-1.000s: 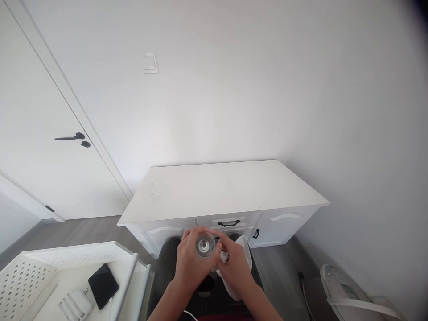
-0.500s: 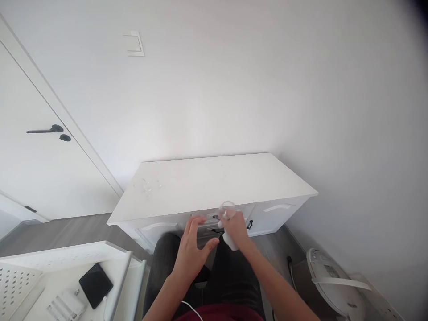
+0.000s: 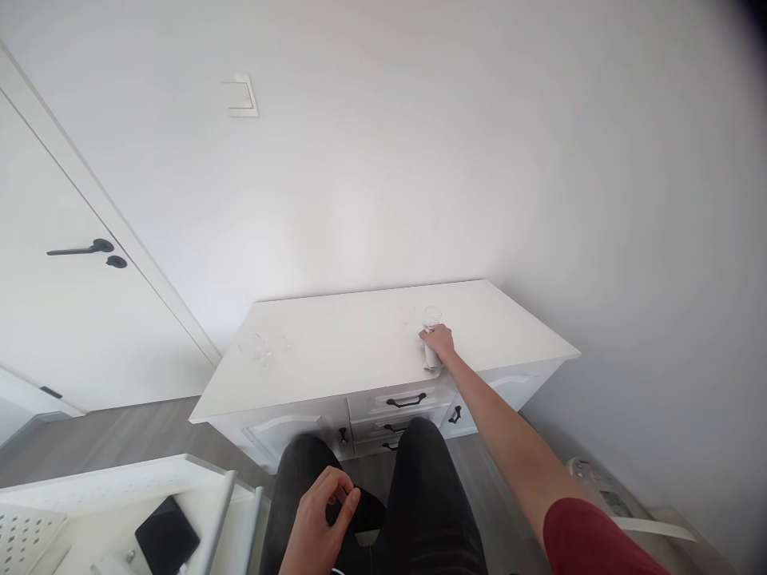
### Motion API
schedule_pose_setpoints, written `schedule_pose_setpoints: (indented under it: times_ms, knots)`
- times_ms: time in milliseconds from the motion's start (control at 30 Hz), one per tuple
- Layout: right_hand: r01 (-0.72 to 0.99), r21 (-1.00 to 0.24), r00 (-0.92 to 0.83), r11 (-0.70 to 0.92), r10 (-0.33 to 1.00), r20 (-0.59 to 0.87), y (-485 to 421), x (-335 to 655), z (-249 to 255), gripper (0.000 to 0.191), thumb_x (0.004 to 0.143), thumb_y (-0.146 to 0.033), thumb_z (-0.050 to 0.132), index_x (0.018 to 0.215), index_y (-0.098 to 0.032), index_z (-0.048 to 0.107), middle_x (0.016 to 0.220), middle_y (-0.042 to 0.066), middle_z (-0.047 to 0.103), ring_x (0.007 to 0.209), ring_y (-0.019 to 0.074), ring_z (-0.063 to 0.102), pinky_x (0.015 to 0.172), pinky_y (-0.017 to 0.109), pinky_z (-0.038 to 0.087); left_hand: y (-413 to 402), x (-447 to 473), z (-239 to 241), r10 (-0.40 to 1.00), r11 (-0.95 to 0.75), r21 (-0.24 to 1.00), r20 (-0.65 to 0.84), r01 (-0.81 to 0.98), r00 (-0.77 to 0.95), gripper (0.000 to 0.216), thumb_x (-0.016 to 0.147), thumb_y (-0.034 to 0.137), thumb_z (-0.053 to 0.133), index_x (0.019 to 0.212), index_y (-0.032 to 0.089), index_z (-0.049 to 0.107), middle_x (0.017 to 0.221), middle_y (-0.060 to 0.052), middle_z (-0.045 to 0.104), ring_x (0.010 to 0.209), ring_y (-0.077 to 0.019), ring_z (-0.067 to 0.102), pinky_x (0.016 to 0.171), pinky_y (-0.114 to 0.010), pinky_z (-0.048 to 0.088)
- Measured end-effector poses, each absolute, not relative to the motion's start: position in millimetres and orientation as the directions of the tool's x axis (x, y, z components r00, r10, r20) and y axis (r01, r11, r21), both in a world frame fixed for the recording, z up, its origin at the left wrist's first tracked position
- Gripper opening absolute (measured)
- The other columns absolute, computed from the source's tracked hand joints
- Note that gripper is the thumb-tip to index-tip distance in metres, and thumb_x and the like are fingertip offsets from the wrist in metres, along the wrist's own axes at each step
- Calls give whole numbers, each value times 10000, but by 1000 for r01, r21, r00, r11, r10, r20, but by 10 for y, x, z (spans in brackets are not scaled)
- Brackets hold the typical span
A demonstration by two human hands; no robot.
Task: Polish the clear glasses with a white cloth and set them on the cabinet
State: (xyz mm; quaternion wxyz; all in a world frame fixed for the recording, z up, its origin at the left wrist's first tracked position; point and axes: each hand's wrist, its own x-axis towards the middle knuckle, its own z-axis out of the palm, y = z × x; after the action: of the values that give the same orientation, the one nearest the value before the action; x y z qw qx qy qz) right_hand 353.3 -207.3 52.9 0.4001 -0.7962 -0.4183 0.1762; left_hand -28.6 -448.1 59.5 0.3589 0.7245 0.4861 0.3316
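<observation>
My right hand (image 3: 441,342) reaches out over the white dresser top (image 3: 359,351), closed around a small clear glass (image 3: 431,317) and a white cloth (image 3: 432,359). The glass stands upright on the dresser, right of the middle. Several other clear glasses (image 3: 264,348) sit faintly visible on the left part of the top. My left hand (image 3: 320,523) hovers low over my lap, fingers loosely curled, with nothing seen in it.
The dresser has drawers with black handles (image 3: 406,401). A white door with a black lever (image 3: 84,250) is at the left. A white perforated cart (image 3: 120,511) holding a black phone (image 3: 166,535) stands at the lower left. A white appliance (image 3: 611,503) sits on the floor at the right.
My right hand has carried the glass and cloth from in front of my lap up onto the dresser top. My left hand let go and dropped back toward my lap.
</observation>
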Motion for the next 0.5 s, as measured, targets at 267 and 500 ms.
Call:
schedule_pose_setpoints:
  times_ms: [267, 500]
  knots:
    - [532, -738, 594, -416, 804, -25, -1821, 3534, 470, 179, 778, -237, 750, 898, -109, 716, 1040, 207, 740, 944, 297, 685, 771, 367, 480, -4443, -366, 523, 953, -242, 843, 112, 480, 283, 303, 923, 511, 603, 764, 260, 660, 756, -29, 672, 701, -218, 632, 676, -326, 507]
    - [522, -761, 614, -386, 789, 22, -2144, 3406, 575, 468, 759, -295, 698, 1180, -91, 688, 1274, 229, 658, 1100, 298, 651, 926, 348, 473, -4085, -517, 547, 991, -128, 859, 89, 496, 102, 363, 879, 609, 604, 816, 259, 680, 797, -32, 729, 782, -251, 697, 719, -346, 536]
